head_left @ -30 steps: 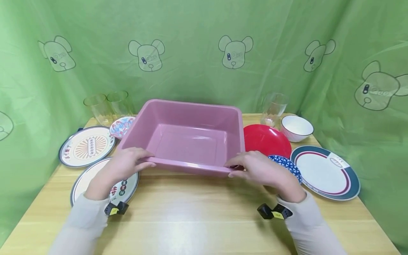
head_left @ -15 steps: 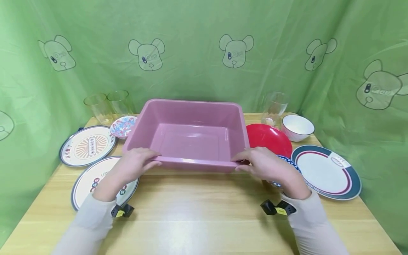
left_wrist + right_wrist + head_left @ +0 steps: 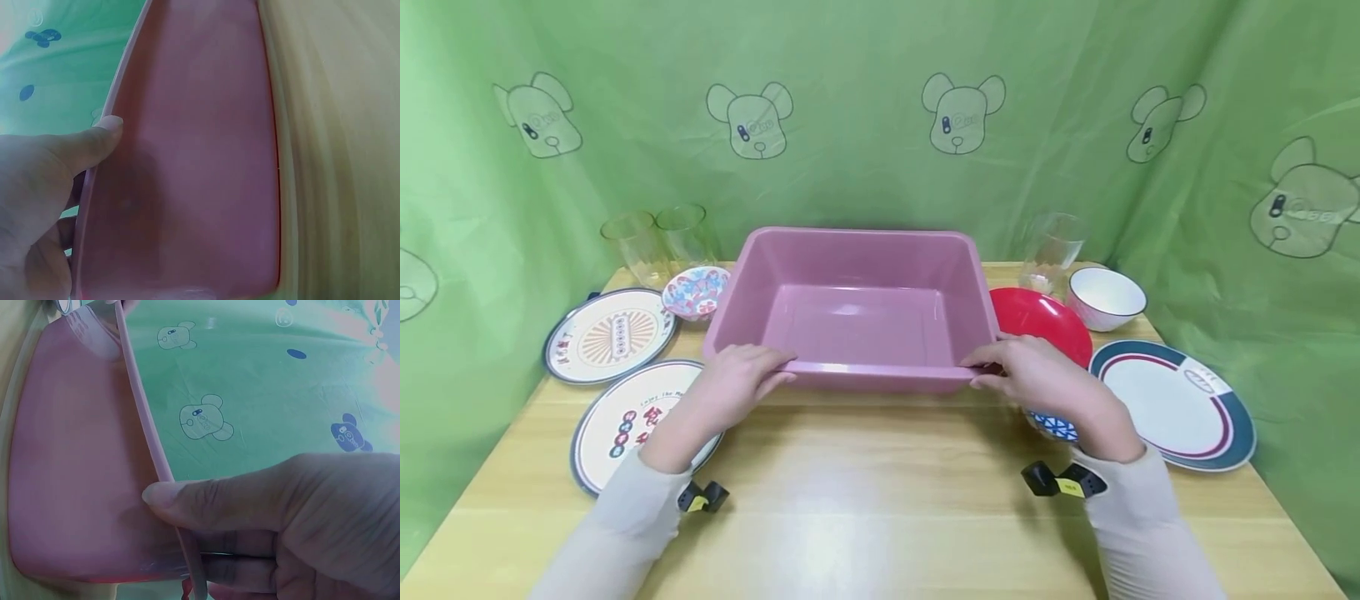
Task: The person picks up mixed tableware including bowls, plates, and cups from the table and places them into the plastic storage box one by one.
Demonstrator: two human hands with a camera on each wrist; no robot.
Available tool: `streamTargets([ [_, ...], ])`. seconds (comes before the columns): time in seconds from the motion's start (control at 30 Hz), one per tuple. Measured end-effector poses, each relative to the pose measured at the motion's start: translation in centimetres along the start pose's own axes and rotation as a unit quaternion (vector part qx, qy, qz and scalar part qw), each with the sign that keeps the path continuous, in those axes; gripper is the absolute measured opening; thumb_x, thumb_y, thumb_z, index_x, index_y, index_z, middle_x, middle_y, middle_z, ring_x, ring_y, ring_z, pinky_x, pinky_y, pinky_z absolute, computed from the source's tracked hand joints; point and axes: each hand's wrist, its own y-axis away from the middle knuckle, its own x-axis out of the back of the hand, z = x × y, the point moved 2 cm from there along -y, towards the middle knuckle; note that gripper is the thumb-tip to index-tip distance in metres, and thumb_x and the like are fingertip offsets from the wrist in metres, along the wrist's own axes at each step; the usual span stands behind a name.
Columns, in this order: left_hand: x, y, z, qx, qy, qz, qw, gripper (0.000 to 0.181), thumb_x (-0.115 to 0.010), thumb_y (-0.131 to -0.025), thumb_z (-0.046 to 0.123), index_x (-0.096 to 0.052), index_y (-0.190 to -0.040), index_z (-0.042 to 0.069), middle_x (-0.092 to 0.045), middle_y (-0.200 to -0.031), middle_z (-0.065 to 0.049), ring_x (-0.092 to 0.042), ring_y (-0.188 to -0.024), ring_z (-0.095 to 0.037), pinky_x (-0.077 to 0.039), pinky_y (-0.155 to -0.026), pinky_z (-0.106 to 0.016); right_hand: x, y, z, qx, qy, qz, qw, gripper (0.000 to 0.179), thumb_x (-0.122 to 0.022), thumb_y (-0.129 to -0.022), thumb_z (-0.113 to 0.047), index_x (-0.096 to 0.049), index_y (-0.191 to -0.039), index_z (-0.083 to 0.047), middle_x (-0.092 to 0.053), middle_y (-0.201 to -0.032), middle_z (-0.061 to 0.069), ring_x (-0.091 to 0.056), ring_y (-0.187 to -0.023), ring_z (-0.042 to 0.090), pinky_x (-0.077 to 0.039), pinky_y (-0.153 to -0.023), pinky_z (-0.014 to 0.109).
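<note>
A pink plastic basin (image 3: 857, 325) with nothing inside stands at the middle back of the table. My left hand (image 3: 730, 387) grips its near rim close to the left corner; in the left wrist view the thumb (image 3: 103, 140) lies on the outer wall and the fingers go over the rim. Near the right corner my right hand (image 3: 1037, 375) pinches the same rim, its thumb (image 3: 194, 500) against the outside. A blue-and-white patterned dish (image 3: 1054, 427) shows partly from under the right hand and wrist.
Left of the basin are two white plates (image 3: 610, 336), a patterned bowl (image 3: 696, 292) and two yellowish glasses (image 3: 638, 250). To the right are a red plate (image 3: 1045, 321), a clear glass (image 3: 1054, 250), a white bowl (image 3: 1107, 296) and a green-rimmed plate (image 3: 1172, 404). A green curtain (image 3: 865, 183) hangs behind.
The basin has shifted right and slightly away from me, with both hands gripping its rim throughout. More of the patterned bowl on the left shows now. The view has also tilted slightly.
</note>
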Motion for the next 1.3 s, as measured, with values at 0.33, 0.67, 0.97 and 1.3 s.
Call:
streamTargets([
  [0.33, 0.0, 0.0, 0.7, 0.021, 0.003, -0.003, 0.9998, 0.033, -0.071, -0.09, 0.026, -0.069, -0.116, 0.007, -0.071, -0.107, -0.009, -0.067, -0.095, -0.029, -0.053, -0.088, -0.048, 0.0, -0.2, 0.9, -0.006, -0.025, 0.007, 0.9996, 0.038, -0.081, -0.081, -0.022, -0.072, -0.117, -0.011, -0.071, -0.103, 0.001, -0.065, -0.092, 0.021, -0.058, -0.081, 0.041],
  [0.67, 1.9, -0.2, -1.1, 0.148, 0.01, 0.052, 0.9875, 0.034, -0.064, -0.096, 0.027, -0.065, -0.122, 0.005, -0.065, -0.122, -0.014, -0.057, -0.115, -0.034, -0.042, -0.103, -0.052, 1.0, -0.2, 2.1, -0.087, -0.029, 0.092, 0.9915, 0.053, -0.064, -0.094, -0.042, -0.057, -0.136, -0.011, -0.058, -0.134, 0.015, -0.05, -0.125, 0.037, -0.043, -0.099, 0.063],
  [0.97, 2.6, 0.8, -3.6, 0.275, 0.025, 0.082, 0.9576, 0.045, -0.058, -0.099, 0.024, -0.052, -0.138, 0.002, -0.053, -0.137, -0.024, -0.05, -0.122, -0.045, -0.038, -0.103, -0.061, 0.1, -0.6, 3.7, -0.164, -0.047, 0.033, 0.9848, 0.072, -0.064, -0.094, -0.038, -0.033, -0.151, -0.005, -0.054, -0.135, 0.024, -0.053, -0.119, 0.045, -0.042, -0.093, 0.069],
  [1.3, 2.0, 0.9, -4.7, 0.346, 0.081, 0.004, 0.9347, 0.057, -0.044, -0.101, 0.022, -0.029, -0.151, -0.001, -0.056, -0.124, -0.035, -0.063, -0.093, -0.047, -0.05, -0.084, -0.061, -0.2, -0.7, 4.2, -0.155, -0.055, 0.03, 0.986, 0.069, -0.061, -0.094, -0.028, -0.031, -0.153, -0.005, -0.069, -0.109, 0.014, -0.065, -0.087, 0.027, -0.052, -0.087, 0.06],
])
